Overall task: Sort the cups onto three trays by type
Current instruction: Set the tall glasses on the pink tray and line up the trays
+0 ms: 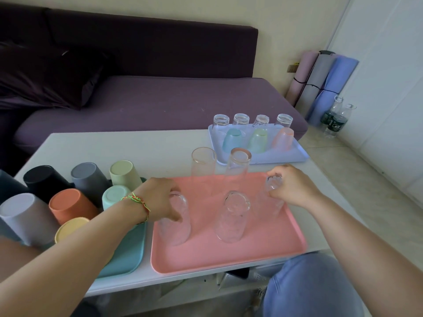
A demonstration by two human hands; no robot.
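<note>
Green-labelled bottles [335,121], writing unreadable

Three trays on table [137,147]: left tray [128,252], middle tray [251,252], far-right tray [286,156]; cups inverted on each.

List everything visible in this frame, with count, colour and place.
pink tray: one, table front, holds five clear glasses upside down
teal tray: one, table left, holds opaque cups upside down: black, greys, orange, yellow, pale greens
blue tray: one, table far right, holds four clear glasses and three tinted cups
table: one, white
sofa: one, purple, behind table
rolled mats: three, pink, grey, blue, against wall
bottles: two, clear, floor
left hand: gripping a glass
right hand: gripping a glass
</note>
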